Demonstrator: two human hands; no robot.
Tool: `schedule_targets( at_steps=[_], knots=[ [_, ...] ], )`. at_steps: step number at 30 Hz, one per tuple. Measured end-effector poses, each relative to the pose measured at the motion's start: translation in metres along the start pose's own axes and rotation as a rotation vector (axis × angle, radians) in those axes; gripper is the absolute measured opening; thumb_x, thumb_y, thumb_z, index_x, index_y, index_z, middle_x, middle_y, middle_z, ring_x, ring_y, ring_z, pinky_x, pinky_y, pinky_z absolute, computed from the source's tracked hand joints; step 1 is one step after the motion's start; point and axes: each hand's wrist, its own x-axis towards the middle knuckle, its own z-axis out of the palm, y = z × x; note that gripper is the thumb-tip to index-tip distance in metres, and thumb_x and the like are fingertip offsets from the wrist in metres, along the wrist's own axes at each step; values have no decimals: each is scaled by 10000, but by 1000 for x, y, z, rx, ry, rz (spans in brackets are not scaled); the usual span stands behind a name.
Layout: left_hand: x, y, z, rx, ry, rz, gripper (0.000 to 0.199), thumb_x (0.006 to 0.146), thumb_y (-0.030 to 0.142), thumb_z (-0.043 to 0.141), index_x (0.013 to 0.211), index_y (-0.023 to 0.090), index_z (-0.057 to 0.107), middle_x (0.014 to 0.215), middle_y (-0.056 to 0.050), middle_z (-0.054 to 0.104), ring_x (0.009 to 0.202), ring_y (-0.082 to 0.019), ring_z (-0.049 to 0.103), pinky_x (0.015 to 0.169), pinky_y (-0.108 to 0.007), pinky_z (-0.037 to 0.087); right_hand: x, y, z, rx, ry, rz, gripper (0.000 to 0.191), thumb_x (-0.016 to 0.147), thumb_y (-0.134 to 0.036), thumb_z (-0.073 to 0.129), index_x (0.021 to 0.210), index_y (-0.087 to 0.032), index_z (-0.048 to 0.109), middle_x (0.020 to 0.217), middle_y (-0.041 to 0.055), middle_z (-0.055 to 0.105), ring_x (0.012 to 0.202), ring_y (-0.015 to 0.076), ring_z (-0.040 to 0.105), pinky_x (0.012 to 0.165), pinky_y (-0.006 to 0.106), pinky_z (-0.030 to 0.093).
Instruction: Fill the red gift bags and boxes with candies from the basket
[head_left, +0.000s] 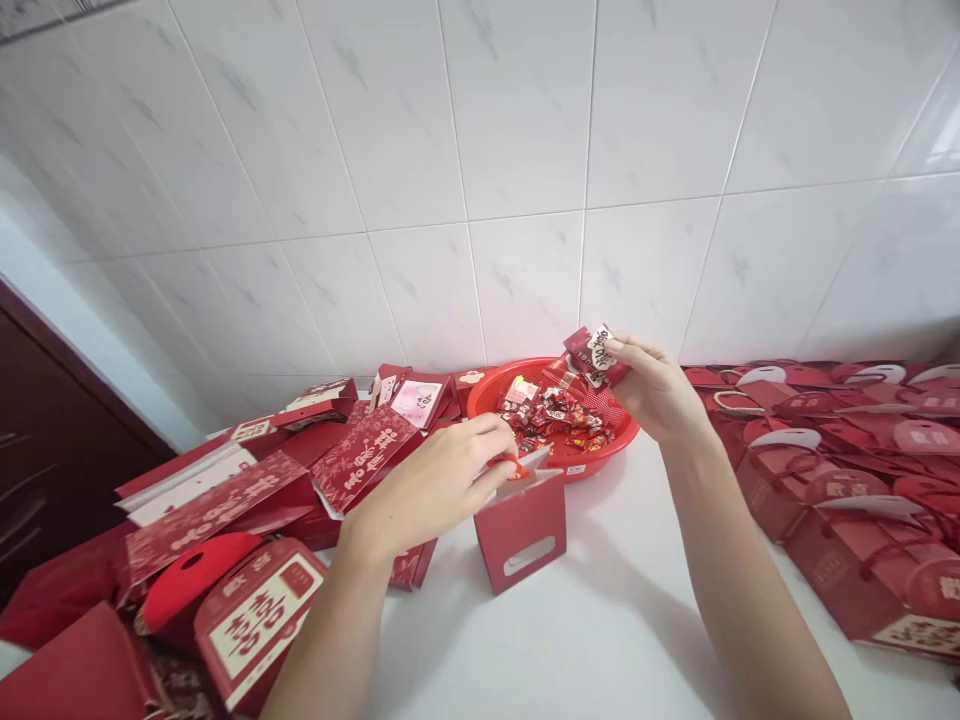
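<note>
Pinched and gripped beside the open box [521, 525].
Held a small red piece [511, 464] in the left hand [457, 470] at the box's mouth, a wrapped packet [598, 357] in the right hand [651, 388] above the red basket [609, 452]. Stood upright on the worktop [615, 640], just before the basket; called for flaps spread wide, lowering gently.

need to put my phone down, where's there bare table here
The white table is bare in front of the open red box, between the two forearms, and right of the basket, up to the rows of boxes. It is crowded left, with piled boxes, and the basket holds sweets.
</note>
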Motion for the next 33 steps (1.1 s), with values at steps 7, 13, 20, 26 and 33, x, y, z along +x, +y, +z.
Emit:
schedule_targets(
  at_steps=[7,13,20,26,33],
  knots=[
    [15,-24,20,-128,7,-86,183,941,254,478,1041,225,629,1098,-45,687,990,-220,640,806,-305,494,-15,-9,8,-153,-102,2,206,758,-423,753,778,-222,711,778,13,644,747,166,594,687,283,477],
    [52,-41,47,-385,127,53,112,877,206,555,916,180,657,994,-54,705,941,-200,657,829,-309,534,-26,-18,4,-400,-308,-6,217,868,-416,677,889,-208,736,829,27,684,740,158,598,689,277,470],
    [61,-50,52,-531,10,128,154,866,277,651,937,204,766,1097,-57,712,1027,-210,643,891,-324,517,-27,-23,-1,-763,-547,-93,265,935,-403,596,916,-177,732,847,43,682,781,165,578,704,275,449],
    [53,-63,52,-662,-60,35,463,787,398,768,1218,246,695,1281,-47,681,1161,-250,614,980,-350,478,-20,-11,3,-784,-579,-63,285,942,-434,572,928,-188,716,853,37,677,763,163,578,687,274,454],
    [57,-67,60,-749,-153,59,509,728,405,813,1193,225,708,1175,-46,722,1105,-249,642,953,-341,493,-14,-2,8,-854,-717,-22,260,918,-406,599,932,-183,733,832,37,689,721,146,580,638,254,454]
  ],
)
